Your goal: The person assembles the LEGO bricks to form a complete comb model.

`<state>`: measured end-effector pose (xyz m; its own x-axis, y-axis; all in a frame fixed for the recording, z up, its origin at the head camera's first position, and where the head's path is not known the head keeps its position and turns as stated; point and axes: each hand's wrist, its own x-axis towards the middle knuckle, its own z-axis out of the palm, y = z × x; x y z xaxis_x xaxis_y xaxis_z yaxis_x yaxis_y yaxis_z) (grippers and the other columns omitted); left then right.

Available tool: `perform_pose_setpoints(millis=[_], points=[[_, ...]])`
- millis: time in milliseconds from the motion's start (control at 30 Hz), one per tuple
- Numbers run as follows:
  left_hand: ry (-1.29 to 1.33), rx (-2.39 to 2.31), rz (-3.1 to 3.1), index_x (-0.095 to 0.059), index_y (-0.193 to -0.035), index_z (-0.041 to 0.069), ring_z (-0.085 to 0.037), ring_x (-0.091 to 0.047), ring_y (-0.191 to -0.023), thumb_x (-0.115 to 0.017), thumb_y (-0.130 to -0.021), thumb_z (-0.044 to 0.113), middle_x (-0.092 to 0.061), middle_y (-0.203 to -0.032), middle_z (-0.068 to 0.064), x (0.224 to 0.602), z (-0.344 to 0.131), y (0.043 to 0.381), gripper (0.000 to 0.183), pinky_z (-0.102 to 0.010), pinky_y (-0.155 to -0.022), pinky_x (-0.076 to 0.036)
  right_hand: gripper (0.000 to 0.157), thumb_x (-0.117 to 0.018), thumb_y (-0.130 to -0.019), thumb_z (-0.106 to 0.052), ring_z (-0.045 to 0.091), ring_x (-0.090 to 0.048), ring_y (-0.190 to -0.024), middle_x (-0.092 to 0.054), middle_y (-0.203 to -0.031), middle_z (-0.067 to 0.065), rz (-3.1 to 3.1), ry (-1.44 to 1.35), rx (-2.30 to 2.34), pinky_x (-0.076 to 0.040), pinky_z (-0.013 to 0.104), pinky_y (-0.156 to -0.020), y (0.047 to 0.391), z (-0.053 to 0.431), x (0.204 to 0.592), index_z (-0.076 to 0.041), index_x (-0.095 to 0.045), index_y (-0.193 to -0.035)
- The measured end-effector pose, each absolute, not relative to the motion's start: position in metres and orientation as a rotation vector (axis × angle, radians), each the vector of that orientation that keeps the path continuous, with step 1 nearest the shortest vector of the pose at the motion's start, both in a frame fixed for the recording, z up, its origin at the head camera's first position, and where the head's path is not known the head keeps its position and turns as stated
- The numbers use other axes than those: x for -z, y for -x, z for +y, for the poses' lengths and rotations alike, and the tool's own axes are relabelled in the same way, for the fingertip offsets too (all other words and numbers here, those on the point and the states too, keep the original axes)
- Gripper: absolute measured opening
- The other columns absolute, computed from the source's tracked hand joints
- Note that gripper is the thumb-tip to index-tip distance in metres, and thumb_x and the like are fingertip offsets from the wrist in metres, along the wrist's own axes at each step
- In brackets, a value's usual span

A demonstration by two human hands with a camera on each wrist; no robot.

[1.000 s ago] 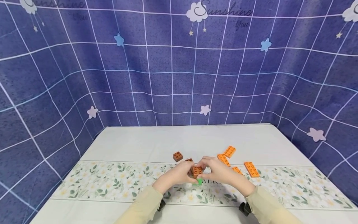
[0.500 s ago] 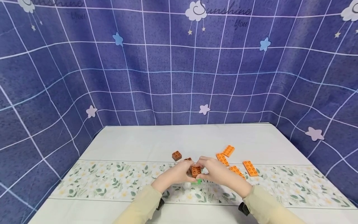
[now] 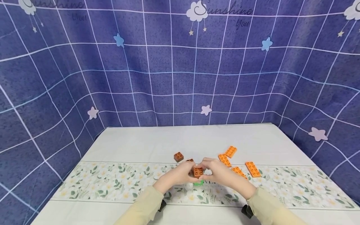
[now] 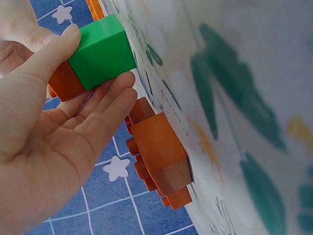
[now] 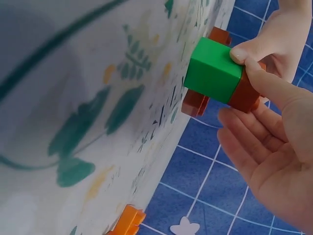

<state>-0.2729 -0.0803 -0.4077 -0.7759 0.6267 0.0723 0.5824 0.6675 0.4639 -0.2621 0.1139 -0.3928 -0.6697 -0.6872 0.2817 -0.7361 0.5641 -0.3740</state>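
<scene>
A brown building brick (image 3: 198,172) with studs sits on top of a green block (image 4: 100,51), whose lower end is right at the tablecloth. My left hand (image 3: 182,173) pinches the brown brick from the left, its thumb lying across the seam between brown and green. From the other side my right hand (image 3: 217,172) grips the same brick (image 5: 244,91), thumb in front and fingers behind. Both thumbs nearly meet at the near face. Just beyond my left fingers lies another brown brick (image 3: 190,160), partly hidden by the hand.
A loose brown brick (image 3: 178,157) lies farther back on the left. Right of my hands are several flat orange bricks: one near the right forearm (image 3: 239,172), one farther right (image 3: 252,169) and two touching ones behind (image 3: 224,160). A blue gridded curtain (image 3: 180,78) surrounds the table.
The brown brick now sits squarely over the green block, which showed off to the right beneath it earlier. Both hands have shifted only slightly, and the near orange brick shows more.
</scene>
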Motion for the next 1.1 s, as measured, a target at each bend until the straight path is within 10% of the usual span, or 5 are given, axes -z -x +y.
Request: perform_pose_setpoints(millis=[1100], points=[[-0.882,-0.82,2.751,-0.057,-0.094,0.009,0.0,-0.049,-0.063,-0.079,-0.075,0.029,-0.057,-0.078,0.007,0.411,-0.081,0.272,0.036,-0.015,-0.058,-0.045,0.033,-0.066,-0.087,-0.025,0.017,-0.062,-0.094,-0.066,-0.104,0.004,-2.7,-1.199,-0.668,-0.054,0.036,-0.083,0.266,0.139,0.386,-0.006,-0.063,-0.114]])
